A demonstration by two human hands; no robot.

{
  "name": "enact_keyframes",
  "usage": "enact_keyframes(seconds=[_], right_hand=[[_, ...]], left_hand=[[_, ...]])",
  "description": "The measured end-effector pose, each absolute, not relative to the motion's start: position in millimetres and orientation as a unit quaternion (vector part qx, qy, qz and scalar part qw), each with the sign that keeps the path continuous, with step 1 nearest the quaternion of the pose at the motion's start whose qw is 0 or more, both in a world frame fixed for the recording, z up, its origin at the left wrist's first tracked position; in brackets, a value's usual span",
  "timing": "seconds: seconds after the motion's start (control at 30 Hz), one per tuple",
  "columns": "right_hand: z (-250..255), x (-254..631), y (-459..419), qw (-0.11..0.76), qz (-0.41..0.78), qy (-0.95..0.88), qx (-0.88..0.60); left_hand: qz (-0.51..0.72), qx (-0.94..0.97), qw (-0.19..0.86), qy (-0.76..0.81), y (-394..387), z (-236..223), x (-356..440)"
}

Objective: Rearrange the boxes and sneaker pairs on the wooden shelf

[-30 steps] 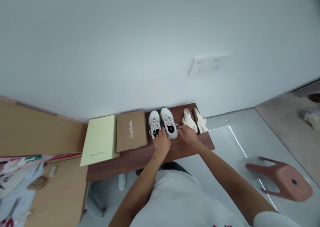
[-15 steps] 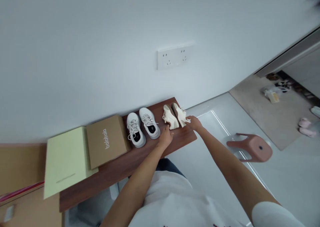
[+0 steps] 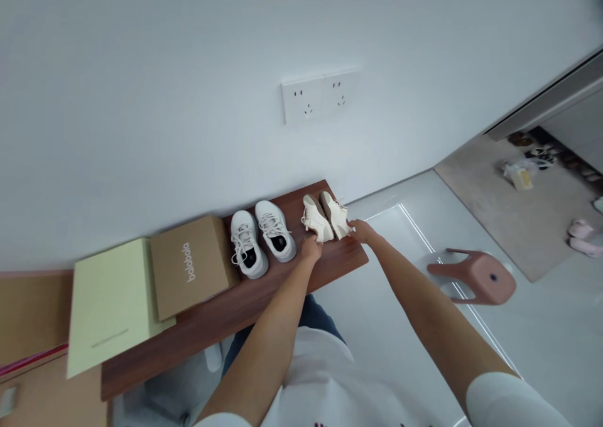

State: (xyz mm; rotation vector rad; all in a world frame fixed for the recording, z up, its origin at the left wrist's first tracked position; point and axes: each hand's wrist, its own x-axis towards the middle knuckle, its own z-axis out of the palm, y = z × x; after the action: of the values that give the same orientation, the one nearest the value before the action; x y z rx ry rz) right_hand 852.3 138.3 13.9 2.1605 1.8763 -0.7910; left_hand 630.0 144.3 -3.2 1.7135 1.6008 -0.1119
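Two small cream shoes lie tipped on their sides, soles facing each other, at the right end of a brown wooden shelf [image 3: 264, 295]. My left hand [image 3: 311, 248] is closed on the heel end of the left cream shoe [image 3: 318, 220]. On the other side, my right hand [image 3: 362, 231] grips the heel end of the right cream shoe [image 3: 336, 217]. Parts of the fingertips are hidden behind the shoes. To their left stand two larger white sneakers, a near one [image 3: 248, 245] and another [image 3: 276, 229], upright with laces and dark insoles.
A brown "balabala" box [image 3: 188, 267] and a pale green box [image 3: 110, 301] sit farther left on the shelf. A double wall socket [image 3: 320, 97] is above. On the floor at right are a pink stool [image 3: 492, 279], pink shoes [image 3: 584, 238] and a plastic bag [image 3: 518, 174].
My left hand has moved up against the left cream shoe and closed on it. The two cream shoes are pressed closer together. The camera view has shifted slightly.
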Motion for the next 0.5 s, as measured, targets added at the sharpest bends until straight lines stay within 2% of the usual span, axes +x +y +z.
enact_keyframes(seconds=[0.33,0.5], right_hand=[[33,850,129,0.021,-0.239,0.696,0.677],[47,831,124,0.058,-0.217,0.675,0.703]], left_hand=[[-0.024,0.742,0.334,0.581,147,21,611],[-0.057,0.756,0.326,0.564,142,37,611]])
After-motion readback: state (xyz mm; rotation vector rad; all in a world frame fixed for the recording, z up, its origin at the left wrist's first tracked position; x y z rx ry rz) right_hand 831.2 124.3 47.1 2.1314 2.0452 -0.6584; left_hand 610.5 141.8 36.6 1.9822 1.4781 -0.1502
